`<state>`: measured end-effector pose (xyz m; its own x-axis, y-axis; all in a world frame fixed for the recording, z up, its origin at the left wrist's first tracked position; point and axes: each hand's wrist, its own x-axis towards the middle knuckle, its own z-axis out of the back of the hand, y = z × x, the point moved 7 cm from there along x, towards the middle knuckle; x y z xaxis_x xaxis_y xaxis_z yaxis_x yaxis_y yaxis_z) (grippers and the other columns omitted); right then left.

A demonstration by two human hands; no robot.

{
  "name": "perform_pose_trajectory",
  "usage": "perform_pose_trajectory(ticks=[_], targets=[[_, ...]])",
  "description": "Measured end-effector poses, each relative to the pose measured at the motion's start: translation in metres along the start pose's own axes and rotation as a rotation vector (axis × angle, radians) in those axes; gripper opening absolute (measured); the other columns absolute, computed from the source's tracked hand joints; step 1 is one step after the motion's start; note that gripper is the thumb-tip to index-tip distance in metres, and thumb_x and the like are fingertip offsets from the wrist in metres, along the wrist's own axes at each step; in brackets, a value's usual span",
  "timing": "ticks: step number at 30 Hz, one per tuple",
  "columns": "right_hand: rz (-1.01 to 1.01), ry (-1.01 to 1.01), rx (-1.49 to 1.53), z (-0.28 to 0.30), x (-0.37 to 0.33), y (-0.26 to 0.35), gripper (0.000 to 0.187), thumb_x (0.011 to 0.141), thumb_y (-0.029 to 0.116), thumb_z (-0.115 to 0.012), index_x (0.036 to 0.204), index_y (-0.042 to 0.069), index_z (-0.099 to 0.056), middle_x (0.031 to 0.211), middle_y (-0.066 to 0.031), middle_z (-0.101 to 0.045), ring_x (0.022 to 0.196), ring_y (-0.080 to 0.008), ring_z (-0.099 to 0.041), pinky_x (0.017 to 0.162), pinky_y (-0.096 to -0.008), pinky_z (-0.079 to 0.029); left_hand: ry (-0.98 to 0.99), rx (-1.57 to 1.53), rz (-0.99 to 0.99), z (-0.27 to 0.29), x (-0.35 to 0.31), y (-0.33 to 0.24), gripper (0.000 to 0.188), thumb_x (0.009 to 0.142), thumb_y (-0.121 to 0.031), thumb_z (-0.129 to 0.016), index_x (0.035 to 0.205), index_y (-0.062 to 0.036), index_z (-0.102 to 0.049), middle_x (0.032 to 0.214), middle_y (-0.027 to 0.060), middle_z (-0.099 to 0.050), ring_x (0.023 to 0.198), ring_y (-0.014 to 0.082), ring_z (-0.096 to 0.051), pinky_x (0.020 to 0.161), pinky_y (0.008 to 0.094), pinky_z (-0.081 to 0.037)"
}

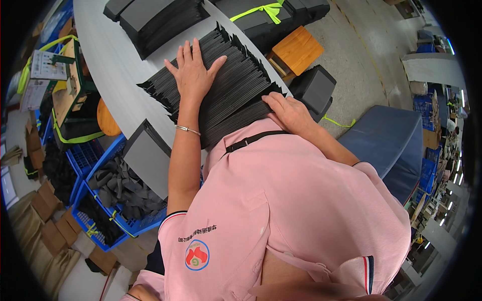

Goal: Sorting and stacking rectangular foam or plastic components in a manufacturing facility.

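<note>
A long row of thin black foam-like sheets (228, 75) stands on edge, packed together on the grey table (105, 45) right in front of me. My left hand (193, 72) lies flat across the top of the row, its fingers spread wide. At the row's near right end my right hand (290, 114) curls its fingers over the sheets' edges. A dark gap parts some of the sheets beside those fingertips. The right thumb is hidden.
Another dark stack (160, 22) sits at the table's far end, with a smaller black pile (146, 155) near left. Blue crates (108, 175) holding grey scraps stand left. On the right are strapped black bundles (301, 10), a wooden stool (299, 50) and a blue padded block (384, 138).
</note>
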<state>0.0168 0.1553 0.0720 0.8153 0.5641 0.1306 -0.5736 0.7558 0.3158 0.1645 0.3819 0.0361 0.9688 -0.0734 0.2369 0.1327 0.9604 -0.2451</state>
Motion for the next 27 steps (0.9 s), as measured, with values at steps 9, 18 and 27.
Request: perform_pose_trajectory(ticks=[9,18,27], targets=[[-0.141,0.215,-0.028,-0.006,0.011,-0.001,0.076,0.082,0.017,-0.076,0.15,0.008,-0.043,0.123,-0.0111,-0.053,0.087,-0.0327,-0.064,0.08,-0.0412,-0.055,0.01,0.001,0.008,0.001,0.0,-0.001,0.102,0.088,-0.082,-0.048,0.158,-0.0088,-0.037,0.162,0.0154,-0.037,0.153,0.032,-0.028,0.12,0.0684,-0.006],[-0.113,0.163,-0.017,-0.006,0.009,-0.002,0.066,0.082,0.017,-0.076,0.142,0.007,-0.05,0.126,-0.0112,-0.054,0.087,-0.0324,-0.064,0.079,-0.0419,-0.055,0.008,0.013,0.009,0.001,0.0,0.0,0.101,0.088,-0.081,-0.048,0.158,-0.0087,-0.037,0.161,0.0154,-0.037,0.152,0.0321,-0.029,0.12,0.0688,-0.007],[-0.087,0.065,0.065,0.002,0.009,-0.001,0.053,0.079,0.012,-0.077,0.128,0.006,-0.056,0.145,-0.0118,-0.05,0.082,-0.0325,-0.063,0.077,-0.0418,-0.055,-0.036,-0.024,-0.017,0.006,-0.002,-0.003,0.099,0.09,-0.077,-0.052,0.156,-0.0047,-0.039,0.158,0.0183,-0.042,0.15,0.0349,-0.032,0.119,0.071,-0.006]])
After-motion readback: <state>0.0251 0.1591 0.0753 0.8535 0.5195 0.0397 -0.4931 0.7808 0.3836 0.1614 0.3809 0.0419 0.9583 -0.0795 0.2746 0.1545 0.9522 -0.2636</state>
